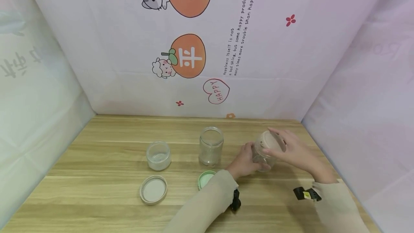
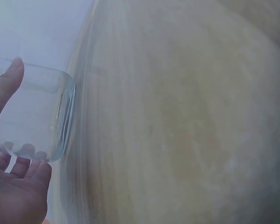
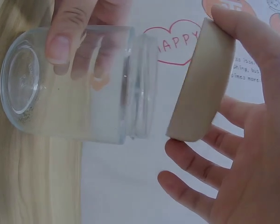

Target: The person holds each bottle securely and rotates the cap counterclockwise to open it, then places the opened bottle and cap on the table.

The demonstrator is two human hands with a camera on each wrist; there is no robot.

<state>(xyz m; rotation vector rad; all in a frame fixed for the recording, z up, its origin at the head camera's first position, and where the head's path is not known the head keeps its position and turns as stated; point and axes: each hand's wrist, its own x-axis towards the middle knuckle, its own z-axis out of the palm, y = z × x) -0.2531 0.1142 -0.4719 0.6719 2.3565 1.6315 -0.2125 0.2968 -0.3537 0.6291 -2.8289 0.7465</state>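
Gleaming clear glass jar [image 3: 79,84], beige lid [image 3: 203,84] lifted askew.

Head overview; wrists close on jar [image 3: 79,88]

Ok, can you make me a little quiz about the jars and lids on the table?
1. True or false: the beige lid is screwed tight onto the jar that the left hand grips.
2. Which hand holds the beige lid? A the left hand, B the right hand, C neither.
3. Fill in: the lid lying beside the left sleeve, in front of the tall open jar, is light ____.

Key
1. False: the right wrist view shows a gap between lid and jar mouth.
2. B.
3. Green.
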